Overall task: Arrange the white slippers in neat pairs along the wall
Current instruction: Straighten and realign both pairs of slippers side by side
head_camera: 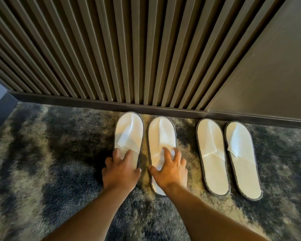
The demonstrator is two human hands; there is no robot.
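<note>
- Hands first: the left hand [120, 169] lies flat, fingers spread wide, over the heel half of the left-hand flat white cloth slipper with the grey piped edge [129, 134]; it presses rather than grips.
- The right hand [170, 169] is arched like a claw over the neighbouring white slipper of the same make [161, 136], fingertips on the sole just behind its folded toe band, thumb at the inner edge; nothing is lifted.
- Both slippers under the hands run lengthwise toward the dark skirting board [111, 104], toes near it, heels toward the person; each hand is nearest its own slipper.
- The left slipper's toe sits slightly nearer the board than the right one's, so my guess is that a small push or pull along the long axis would level them.
- Off to the right, apart from this pair, a second pair of white slippers [228, 157] lies side by side, angled a little.
- Everything rests on mottled grey-blue carpet [50, 153] below a ribbed brown slatted wall [111, 49].
</note>
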